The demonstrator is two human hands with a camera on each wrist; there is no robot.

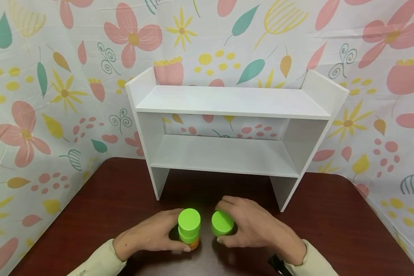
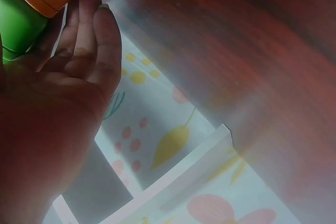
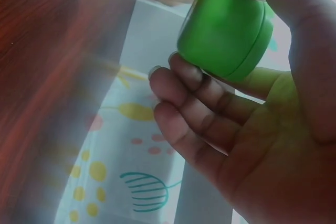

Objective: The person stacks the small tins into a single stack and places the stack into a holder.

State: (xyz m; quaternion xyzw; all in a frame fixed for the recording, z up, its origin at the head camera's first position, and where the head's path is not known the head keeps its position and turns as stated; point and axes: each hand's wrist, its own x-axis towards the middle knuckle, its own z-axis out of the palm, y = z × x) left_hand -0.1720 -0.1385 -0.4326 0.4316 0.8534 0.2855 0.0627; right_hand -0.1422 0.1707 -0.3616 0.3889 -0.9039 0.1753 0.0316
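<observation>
Between thumb and fingers, the right hand [image 1: 251,223] holds a green jar [image 1: 222,223], the left hand [image 1: 155,232] apparently stacked jars [image 1: 189,220].

We find the head camera above the near side of the tabletop [image 1: 100,207], facing forward and down; it covers the left hand [image 1: 155,232], the right hand [image 1: 257,224] and, farther off, the white shelf [image 1: 224,153] before the patterned cloth [image 1: 207,38]. We note the left wrist camera very close to its palm, facing the fingers, the picture rolled with the tabletop at upper right. We record the right wrist camera similarly close, tabletop at left. We observe the green-and-orange stack [image 1: 189,226] in all three views; the head and right wrist views share the green container [image 1: 222,223].
</observation>
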